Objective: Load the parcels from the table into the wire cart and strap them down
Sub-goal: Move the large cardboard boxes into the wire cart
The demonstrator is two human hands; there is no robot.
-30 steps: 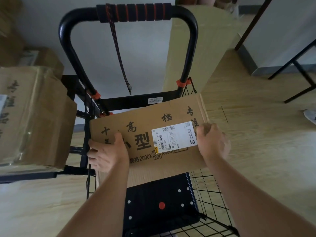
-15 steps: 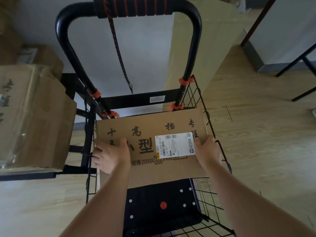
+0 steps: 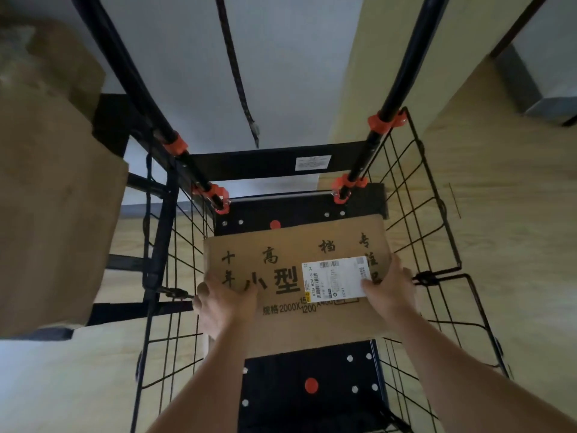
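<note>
While left hand and right hand grip it, parcel lengthwise across cart

Printing on the top face of the cardboard parcel, black ink. Upper row, widely spaced characters: 十, 高, 档, 专. Second row: large 小型, with one more character at its left partly under the left hand. Below, smaller: 规格 2000X15… over 1200X400 (line ends run under the sticker). White shipping label, turned sideways: barcodes, K72A H241-00 24, and H241; its fine print is too small to read. Characters at the right edge are cut off by the label and the right hand. White sticker on the cart crossbar: illegible.
</note>
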